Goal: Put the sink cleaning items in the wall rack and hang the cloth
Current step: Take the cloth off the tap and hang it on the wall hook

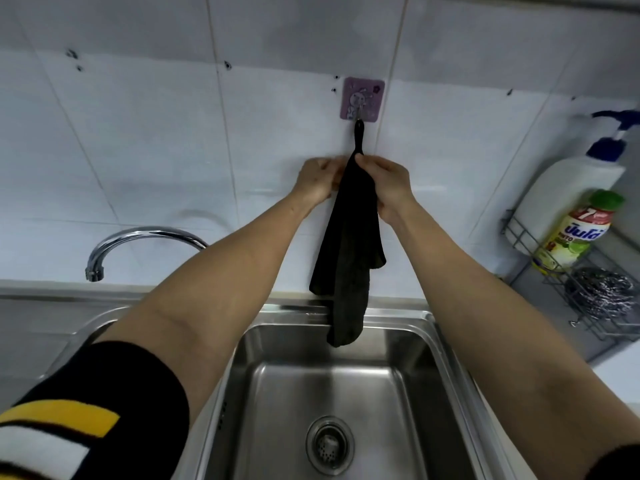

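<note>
From the head view, your cloth point(349, 244) hung by its loop from the purple hook point(362, 98) stuck on the white tiled wall point(145, 140), its dark folds falling past the counter edge and its lower end dangling over the back rim of the sink point(446, 358). Your right hand point(388, 188) pinched the cloth near its top, thumb and fingers closed on the fabric just below the loop. Your left hand point(317, 183) lay against the cloth's left edge with fingers curled at the wall; whether it actually gripped the fabric could not be told. Both forearms reached up over the basin, the left one in a black sleeve point(104, 410) with yellow and white stripes. The tap point(138, 244) curved out at the left. At the right, the rack point(568, 282) on the wall held a white pump bottle point(568, 192), a green-capped bottle point(575, 233) just in front of it, and a steel scourer point(602, 292) beside that.
</note>
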Tool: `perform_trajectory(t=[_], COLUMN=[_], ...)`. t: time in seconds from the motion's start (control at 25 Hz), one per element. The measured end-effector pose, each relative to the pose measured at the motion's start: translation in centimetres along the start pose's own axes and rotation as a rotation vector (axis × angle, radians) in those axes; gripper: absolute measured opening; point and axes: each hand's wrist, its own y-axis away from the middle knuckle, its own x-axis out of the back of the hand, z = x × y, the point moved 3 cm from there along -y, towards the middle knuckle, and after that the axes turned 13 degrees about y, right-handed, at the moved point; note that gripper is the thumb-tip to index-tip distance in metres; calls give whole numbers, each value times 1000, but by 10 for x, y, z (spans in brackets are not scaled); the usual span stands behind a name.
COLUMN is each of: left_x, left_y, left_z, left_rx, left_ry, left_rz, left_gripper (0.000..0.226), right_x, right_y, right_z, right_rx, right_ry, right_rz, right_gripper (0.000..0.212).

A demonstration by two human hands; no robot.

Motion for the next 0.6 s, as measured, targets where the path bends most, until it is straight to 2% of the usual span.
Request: perform_trajectory(t=[0.08,0.24,0.36,0.48,0.6], left_x=[0,8,20,30,40], left_y=[12,32,42,58,76], left_z=[-18,-53,-80,-99,-110], left_rx=[117,174,204,241,244], left_ry=[35,-28,-119,-140,-189], left_rz=[-100,-220,-239,-248,-241], left_gripper=[40,35,31,15,21], right_x=[5,16,25,37,56], right_y=[7,29,46,60,75], right_z=[6,34,56,74,99], right_rx=[4,-8,-35,-66,-130], right_ry=[-23,39,78,118,222], right_rz=[-31,-94,-106,-107,-108], right_gripper=[27,25,24,21,11])
